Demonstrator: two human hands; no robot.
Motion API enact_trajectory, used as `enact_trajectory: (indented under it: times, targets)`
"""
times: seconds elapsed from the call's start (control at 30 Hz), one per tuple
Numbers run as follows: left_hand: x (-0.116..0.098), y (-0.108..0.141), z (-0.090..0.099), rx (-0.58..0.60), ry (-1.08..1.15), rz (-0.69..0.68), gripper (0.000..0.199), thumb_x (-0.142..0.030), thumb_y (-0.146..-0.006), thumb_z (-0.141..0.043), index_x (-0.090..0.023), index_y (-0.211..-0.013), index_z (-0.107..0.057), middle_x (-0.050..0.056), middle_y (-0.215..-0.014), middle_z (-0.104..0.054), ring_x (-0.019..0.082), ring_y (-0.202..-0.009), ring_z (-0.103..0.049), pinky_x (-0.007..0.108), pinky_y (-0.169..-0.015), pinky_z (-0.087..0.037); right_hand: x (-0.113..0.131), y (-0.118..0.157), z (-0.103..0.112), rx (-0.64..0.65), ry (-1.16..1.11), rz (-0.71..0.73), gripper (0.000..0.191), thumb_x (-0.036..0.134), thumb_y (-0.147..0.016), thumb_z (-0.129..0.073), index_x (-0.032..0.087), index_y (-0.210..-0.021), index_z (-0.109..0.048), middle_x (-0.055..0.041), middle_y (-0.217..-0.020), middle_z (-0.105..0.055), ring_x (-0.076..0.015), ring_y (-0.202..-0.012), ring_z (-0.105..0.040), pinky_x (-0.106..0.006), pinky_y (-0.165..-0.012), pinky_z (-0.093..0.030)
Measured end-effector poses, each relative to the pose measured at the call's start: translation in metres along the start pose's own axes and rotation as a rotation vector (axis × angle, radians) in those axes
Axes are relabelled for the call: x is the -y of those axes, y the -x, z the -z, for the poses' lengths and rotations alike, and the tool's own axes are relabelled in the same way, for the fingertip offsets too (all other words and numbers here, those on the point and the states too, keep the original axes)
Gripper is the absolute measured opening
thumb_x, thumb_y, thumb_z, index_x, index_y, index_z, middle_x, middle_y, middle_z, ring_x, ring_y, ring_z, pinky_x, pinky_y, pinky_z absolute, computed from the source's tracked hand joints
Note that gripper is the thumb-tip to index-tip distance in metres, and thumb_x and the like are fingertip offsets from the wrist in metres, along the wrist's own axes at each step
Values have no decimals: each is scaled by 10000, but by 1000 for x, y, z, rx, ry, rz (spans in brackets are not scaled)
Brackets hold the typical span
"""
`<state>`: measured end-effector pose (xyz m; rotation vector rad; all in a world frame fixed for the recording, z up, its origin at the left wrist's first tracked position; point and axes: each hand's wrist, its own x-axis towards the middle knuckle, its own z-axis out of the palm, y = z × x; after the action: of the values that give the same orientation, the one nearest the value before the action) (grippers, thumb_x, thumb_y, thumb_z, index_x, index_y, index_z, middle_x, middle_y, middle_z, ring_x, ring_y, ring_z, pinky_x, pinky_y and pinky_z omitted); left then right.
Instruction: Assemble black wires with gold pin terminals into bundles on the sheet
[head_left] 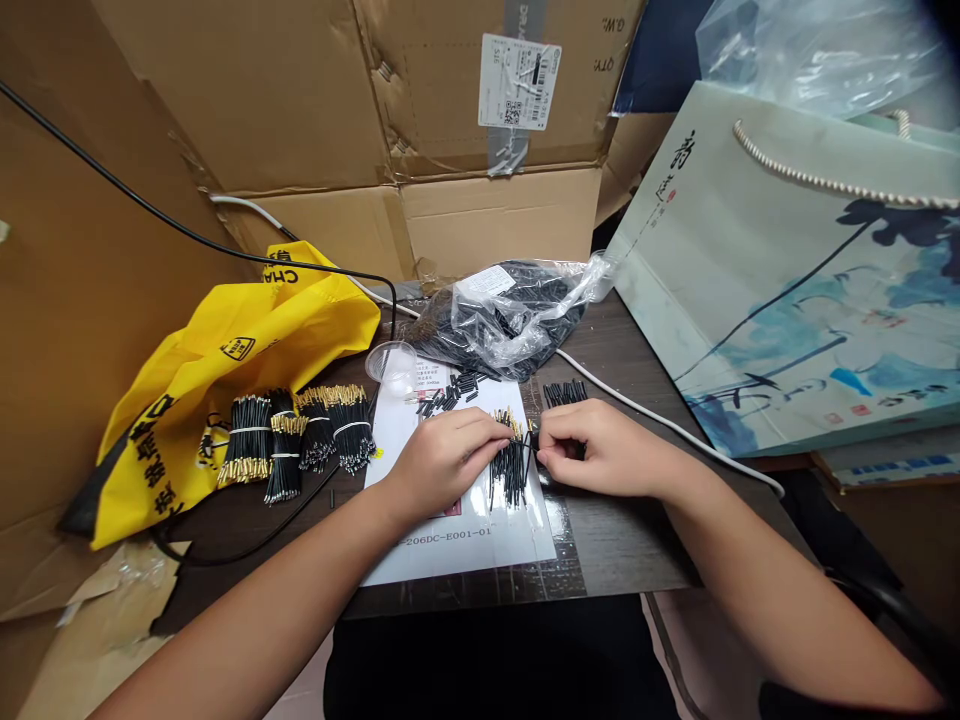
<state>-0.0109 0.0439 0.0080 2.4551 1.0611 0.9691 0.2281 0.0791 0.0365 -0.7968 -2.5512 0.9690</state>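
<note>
My left hand [448, 452] is closed in a pinch at the gold-tipped end of a short black wire, above the paper sheet [390, 548]. Close to its right, my right hand [592, 447] pinches the same thin black wire near its other end. Beneath and between the fingertips lies a loose pile of black wires with gold tips [510, 478]. Short black tube pieces [450, 394] are scattered on the sheet behind my left hand. Behind my right hand is a row of black pieces [564, 392], partly hidden.
Banded wire bundles [247, 440] lie at the left, by a yellow bag [225, 340]. A clear plastic bag of black parts [502, 315] lies behind the sheet. A paper gift bag [810, 290] stands right. A white cable [660, 430] crosses the table; cardboard boxes [300, 100] stand behind.
</note>
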Motion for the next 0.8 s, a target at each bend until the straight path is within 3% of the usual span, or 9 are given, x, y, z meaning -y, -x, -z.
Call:
enact_trajectory:
  times: [0.43, 0.63, 0.7, 0.8]
  targets:
    - [1, 1, 0, 4, -11, 14, 205, -190, -928, -552, -190, -1096, -670, 39, -963, -708, 127, -882, -645, 278, -806, -531, 0, -1, -2, 22, 13, -5, 136, 156, -835, -540, 174, -700, -547, 27, -674, -532, -89, -615, -478, -229, -605, -345]
    - [-5, 3, 3, 12, -88, 178, 475, -270, -908, -550, -186, -1366, -456, 24, -955, -682, 106, -712, -596, 275, -725, -502, 0, 1, 7, -27, 59, -62, 139, 180, -838, -541, 173, -705, -581, 15, -684, -570, -98, -620, -485, -239, -612, -343]
    - [-7, 2, 5, 51, -167, 228, 399, -261, -893, -528, -172, -1280, -499, 21, -911, -664, 125, -718, -586, 291, -705, -481, -3, 3, 13, -74, 110, -126, 147, 195, -833, -547, 175, -693, -587, 14, -676, -575, -101, -619, -484, -244, -616, -341]
    - [-8, 0, 7, 159, -327, 255, 147, -268, -860, -511, -175, -950, -580, 17, -779, -616, 161, -695, -557, 319, -649, -429, -8, 7, 22, -162, 222, -257, 169, 232, -834, -541, 183, -682, -596, 9, -665, -583, -111, -614, -484, -255, -601, -326]
